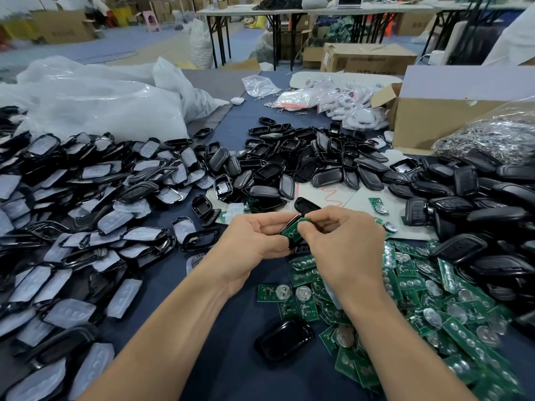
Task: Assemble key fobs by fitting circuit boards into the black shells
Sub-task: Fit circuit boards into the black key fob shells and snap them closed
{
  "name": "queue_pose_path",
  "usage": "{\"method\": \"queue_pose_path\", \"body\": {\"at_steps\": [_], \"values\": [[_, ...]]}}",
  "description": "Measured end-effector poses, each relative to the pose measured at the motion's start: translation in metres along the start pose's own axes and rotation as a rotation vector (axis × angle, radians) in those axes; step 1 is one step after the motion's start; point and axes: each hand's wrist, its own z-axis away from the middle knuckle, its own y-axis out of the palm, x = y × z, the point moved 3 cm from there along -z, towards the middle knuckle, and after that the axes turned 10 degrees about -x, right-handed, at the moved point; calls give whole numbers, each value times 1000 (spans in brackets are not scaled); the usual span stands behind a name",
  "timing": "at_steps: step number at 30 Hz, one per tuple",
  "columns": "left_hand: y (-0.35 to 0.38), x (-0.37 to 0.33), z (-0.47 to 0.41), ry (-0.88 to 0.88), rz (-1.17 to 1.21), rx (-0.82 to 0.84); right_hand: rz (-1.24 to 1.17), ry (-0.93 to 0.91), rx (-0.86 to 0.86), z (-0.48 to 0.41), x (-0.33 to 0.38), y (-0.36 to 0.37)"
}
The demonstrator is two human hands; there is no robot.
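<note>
My left hand (257, 235) curls around a black shell (296, 243), holding it just above the counter (231, 322). My right hand (344, 241) pinches a green circuit board (291, 231) between thumb and forefinger, and the board lies against the open face of the shell, tilted. Whether it is fully seated I cannot tell.

Under my right wrist a heap of green circuit boards (419, 302) spreads to the right. Another black shell (283, 340) lies alone between my forearms. A pile of empty black shells (318, 160) sits beyond my hands, and shells with pale button pads (86, 183) cover the left. A cardboard box (434, 120) stands at the far right.
</note>
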Motion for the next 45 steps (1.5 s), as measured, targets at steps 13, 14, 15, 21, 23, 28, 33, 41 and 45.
{"method": "queue_pose_path", "body": {"at_steps": [13, 14, 15, 21, 23, 28, 33, 41, 45], "values": [[3, 0, 4, 41, -12, -137, 91, -56, 82, -3, 3, 1], [4, 0, 5, 48, -12, -143, 94, -53, 86, -3, 3, 0], [4, 0, 5, 56, -13, -151, 89, -46, 83, -2, 3, 1], [4, -2, 6, 90, 2, -196, 79, -25, -17, 1, 3, 2], [4, -3, 7, 103, -1, -217, 63, 16, -25, 0, -1, 3], [-1, -7, 4, 129, 35, -213, -142, 81, 126, 4, 1, 5], [8, -14, 14, 465, -369, -274, -211, 105, 151, 2, 2, 2], [-7, -27, 11, 507, -216, -473, -223, 146, 262, 4, 10, 9], [-65, -38, -5, 226, 241, -741, -47, 47, 483, 25, 23, 22]]}}
